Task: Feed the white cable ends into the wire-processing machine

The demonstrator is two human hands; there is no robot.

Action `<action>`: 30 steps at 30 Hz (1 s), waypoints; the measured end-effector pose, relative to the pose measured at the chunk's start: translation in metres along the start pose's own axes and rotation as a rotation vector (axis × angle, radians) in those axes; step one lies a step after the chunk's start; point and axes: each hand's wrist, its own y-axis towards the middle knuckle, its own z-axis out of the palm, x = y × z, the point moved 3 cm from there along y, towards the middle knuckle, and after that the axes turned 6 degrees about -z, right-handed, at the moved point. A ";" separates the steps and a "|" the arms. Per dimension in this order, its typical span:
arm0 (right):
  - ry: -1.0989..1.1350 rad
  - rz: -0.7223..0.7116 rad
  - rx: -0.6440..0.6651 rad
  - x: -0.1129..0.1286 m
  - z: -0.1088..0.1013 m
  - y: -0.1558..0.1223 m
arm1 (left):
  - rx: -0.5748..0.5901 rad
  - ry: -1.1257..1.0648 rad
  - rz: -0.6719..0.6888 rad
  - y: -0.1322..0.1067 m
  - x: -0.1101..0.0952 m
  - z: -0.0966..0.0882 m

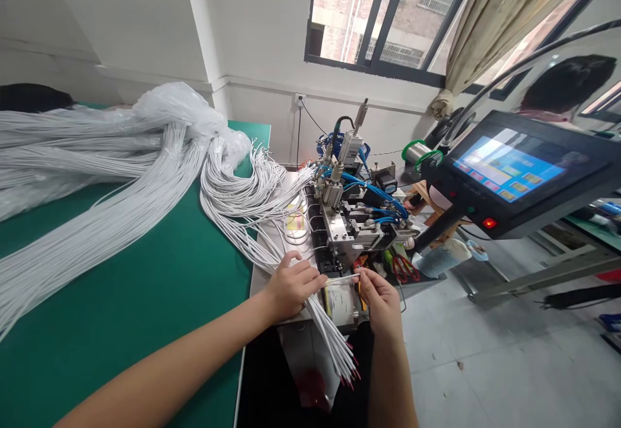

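A thin white cable [342, 278] stretches between my two hands in front of the machine. My left hand [295, 287] is closed, pinching the cable between thumb and fingertips, and it lies over a bundle of white cables [327, 331] that hangs off the front edge with reddish tips. With thumb and forefinger, my right hand [381, 299] pinches the right end of the cable; the tip itself is hidden by the fingers. Just behind the hands stands a benchtop machine [339, 221] with metal cylinders and blue air hoses. A whitish roller or block [341, 304] sits right below the cable.
Long bundles of white cables [145, 214] cover part of the green table [160, 311] at left. A control screen [509, 163] juts out on an arm at right. Red-handled scissors [405, 269] and a wire spool [418, 153] lie beyond the machine. Another person [567, 85] is behind the screen.
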 end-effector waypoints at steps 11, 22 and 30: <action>-0.046 0.015 0.079 0.004 0.001 0.001 | -0.019 0.024 0.019 -0.002 0.001 0.003; -0.499 -0.150 0.139 0.012 -0.006 0.020 | -0.054 0.062 -0.031 -0.001 0.002 0.002; -0.660 -0.287 0.175 0.010 0.005 0.031 | -0.034 0.126 -0.072 -0.002 0.002 0.003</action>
